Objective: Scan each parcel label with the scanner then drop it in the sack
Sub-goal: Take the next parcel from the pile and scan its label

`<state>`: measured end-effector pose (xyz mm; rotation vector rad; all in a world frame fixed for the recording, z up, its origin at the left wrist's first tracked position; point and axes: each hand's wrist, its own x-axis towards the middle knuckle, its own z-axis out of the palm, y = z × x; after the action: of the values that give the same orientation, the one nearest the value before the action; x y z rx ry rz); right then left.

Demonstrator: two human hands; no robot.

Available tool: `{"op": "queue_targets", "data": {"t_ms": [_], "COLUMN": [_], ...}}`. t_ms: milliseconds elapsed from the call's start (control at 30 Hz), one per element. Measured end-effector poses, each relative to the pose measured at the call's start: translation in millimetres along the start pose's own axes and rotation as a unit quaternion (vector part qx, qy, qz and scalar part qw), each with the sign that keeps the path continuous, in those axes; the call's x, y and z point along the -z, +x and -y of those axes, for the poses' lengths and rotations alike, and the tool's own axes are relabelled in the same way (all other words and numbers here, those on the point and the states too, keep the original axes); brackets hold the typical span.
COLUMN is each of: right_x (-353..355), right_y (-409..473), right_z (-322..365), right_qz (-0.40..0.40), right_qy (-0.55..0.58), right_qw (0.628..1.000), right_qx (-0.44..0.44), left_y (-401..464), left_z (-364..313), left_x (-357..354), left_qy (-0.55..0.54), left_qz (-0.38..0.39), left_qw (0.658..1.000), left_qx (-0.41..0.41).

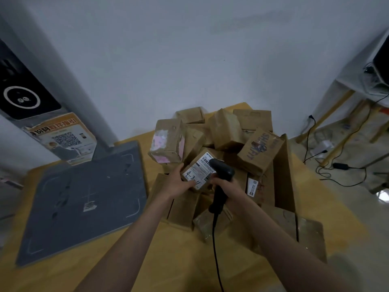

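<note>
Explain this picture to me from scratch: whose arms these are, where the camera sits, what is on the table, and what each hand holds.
There is no machine here. A person wears a camera on the head, looking forward and down, so both bare arms reach in from the bottom. The left hand grips a small brown parcel with its white label facing up, handwriting on it. The right hand grips a black corded scanner, its head just over that label. On the wooden table stands an open cardboard box heaped with more brown parcels, and to the left lies a flat grey pad. No sack shows in this view.
</note>
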<state>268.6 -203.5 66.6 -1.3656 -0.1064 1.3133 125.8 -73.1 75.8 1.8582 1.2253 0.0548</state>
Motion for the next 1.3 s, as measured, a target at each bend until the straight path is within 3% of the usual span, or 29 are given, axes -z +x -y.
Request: {"op": "queue_targets", "data": {"t_ms": [300,500,833,1033,1300], "right_x": [3,-2,-48,-71,-83], "right_y": [5,-25,-109,-144,-165], "right_z": [-3,-3,-27,-48,-70], "right_qz": [-0.004,-0.033,0.004,0.012,-0.005], "right_qy": [-0.001,-0.052,-0.083,-0.132,-0.118], "right_qw": [0.999,0.994,0.980,0.970,0.973], "right_qx": [0.034,0.089,0.181,0.205,0.196], "left_y": [1,-40,-127,-172,-205], "left_z": [0,13,49,71,77], "left_x": [-14,-9,32,47,64], "left_qy": [0.020,-0.105,-0.279,-0.313,-0.270], "left_qz": [-0.007,-0.077,-0.049,-0.072,-0.020], "left_qw": [1.000,0.991,0.956,0.946,0.961], "left_qx": [0.002,-0.040,-0.070,-0.045,-0.049]}}
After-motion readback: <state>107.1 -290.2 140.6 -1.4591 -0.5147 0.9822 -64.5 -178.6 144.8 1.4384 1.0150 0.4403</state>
